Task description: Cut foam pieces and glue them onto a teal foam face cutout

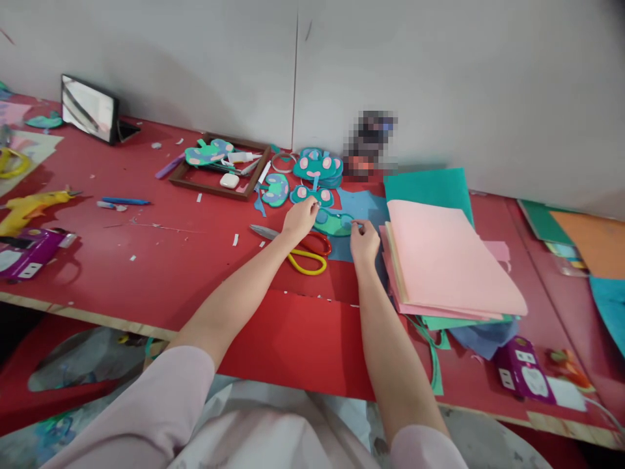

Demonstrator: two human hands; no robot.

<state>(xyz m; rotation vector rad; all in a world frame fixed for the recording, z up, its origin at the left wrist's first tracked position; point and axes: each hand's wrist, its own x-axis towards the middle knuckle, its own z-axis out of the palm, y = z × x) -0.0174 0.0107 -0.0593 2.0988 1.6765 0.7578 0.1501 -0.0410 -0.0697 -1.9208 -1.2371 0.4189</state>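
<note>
A red work table (146, 260) stands against a plain white wall, scattered with craft supplies. Both of the person's bare arms reach forward to a green foam cutout (334, 223) lying flat on a blue sheet (364, 207) near the middle of the table. The left hand (300, 217) pinches the cutout's left edge with its fingertips; the right hand (364, 242) pinches its right edge. Scissors (297, 247) with red and yellow handles lie just under the left wrist. More green and pink cutouts (317, 166) sit beyond the hands. A stack of pink paper (444, 257) lies just right of the right hand. A wooden tray (217, 170) sits further left.
</note>
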